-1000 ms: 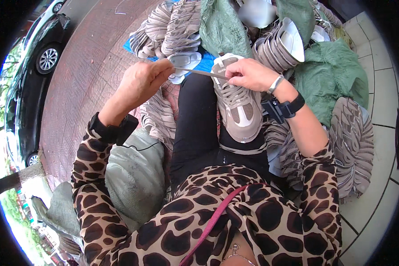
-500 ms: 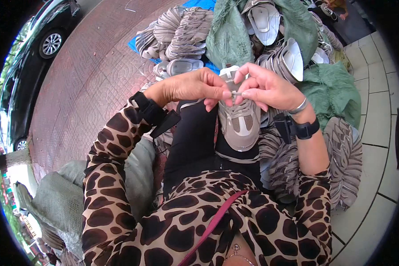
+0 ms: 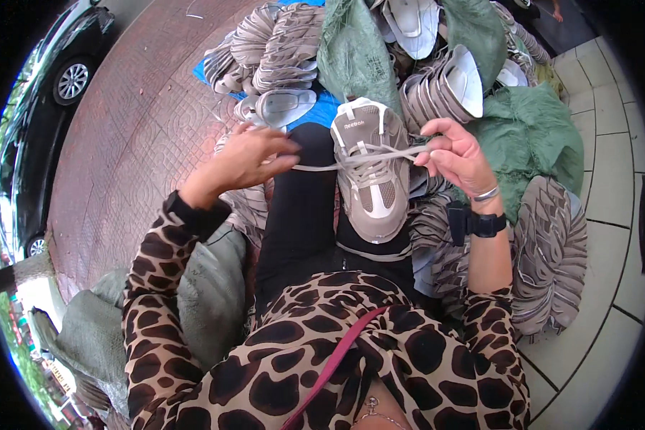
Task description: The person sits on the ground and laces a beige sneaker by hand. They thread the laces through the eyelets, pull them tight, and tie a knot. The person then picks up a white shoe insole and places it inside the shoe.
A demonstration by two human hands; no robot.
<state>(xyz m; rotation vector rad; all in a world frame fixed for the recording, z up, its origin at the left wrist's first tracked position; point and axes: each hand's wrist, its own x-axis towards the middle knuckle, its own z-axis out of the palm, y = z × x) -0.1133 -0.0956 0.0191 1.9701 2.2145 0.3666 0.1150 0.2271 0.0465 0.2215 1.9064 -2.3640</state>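
Note:
A grey-beige shoe upper (image 3: 392,209) with white trim rests on my black-clad right thigh, toe toward me. Pale shoelace (image 3: 321,168) is threaded through its eyelets and stretches out to both sides. On the left, my left hand (image 3: 245,162) grips one lace end between thumb and fingers, slightly blurred. My right hand (image 3: 457,159) pinches the lace on the other side, just beyond the shoe's right edge, with its index finger raised.
Stacked grey-beige shoe uppers (image 3: 294,46) lie ahead on blue sheeting, with more bundles (image 3: 551,258) at right. Green woven sacks (image 3: 526,136) sit among them, and a grey-green sack (image 3: 97,330) is at left. A black car (image 3: 36,136) stands beyond the red paving.
My hands have parted from close together above the shoe, left hand going left and right hand going right. The lace is now drawn out between them. The view has shifted slightly.

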